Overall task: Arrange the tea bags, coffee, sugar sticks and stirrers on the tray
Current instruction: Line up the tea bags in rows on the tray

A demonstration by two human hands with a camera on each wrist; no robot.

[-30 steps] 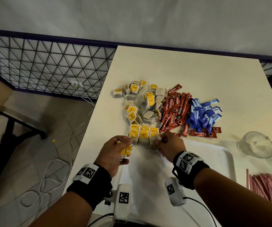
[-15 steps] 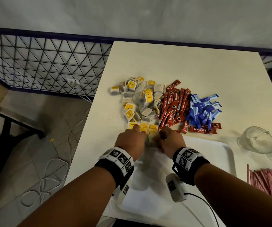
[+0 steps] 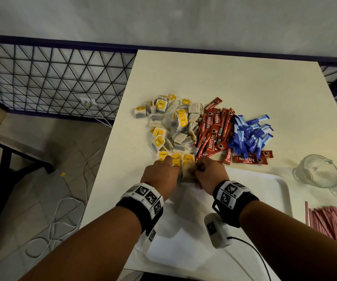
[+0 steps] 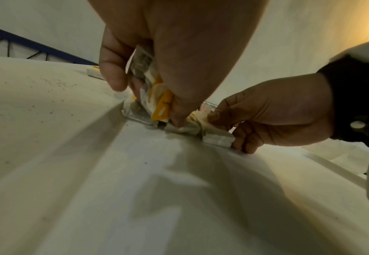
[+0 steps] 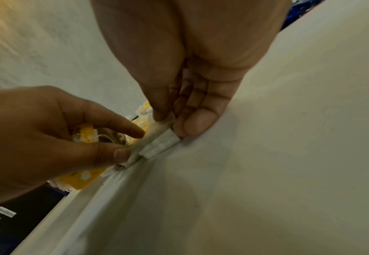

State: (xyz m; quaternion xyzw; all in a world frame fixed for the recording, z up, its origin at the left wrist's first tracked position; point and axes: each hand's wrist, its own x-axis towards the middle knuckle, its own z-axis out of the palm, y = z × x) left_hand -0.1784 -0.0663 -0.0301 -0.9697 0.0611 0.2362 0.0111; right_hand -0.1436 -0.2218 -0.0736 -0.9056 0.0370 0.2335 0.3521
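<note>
Both hands meet at the white plastic tray's [image 3: 273, 180] far-left corner: the left hand [image 3: 160, 176] grips yellow-tagged paper tea bags [image 4: 157, 101], and the right hand [image 3: 210, 175] pinches a pale folded tea bag [image 5: 159, 145].

Two bare hands, left hand [image 3: 159, 175] and right hand [image 3: 210, 175]. One white plastic tray [image 3: 269, 191] under the fingers. Beyond the fingertips, heaps too dense to count: yellow-tagged tea bags [image 3: 169, 126], red coffee sticks [image 3: 214, 130], blue sugar sticks [image 3: 248, 136]. One clear glass cup [image 3: 315, 171].
</note>
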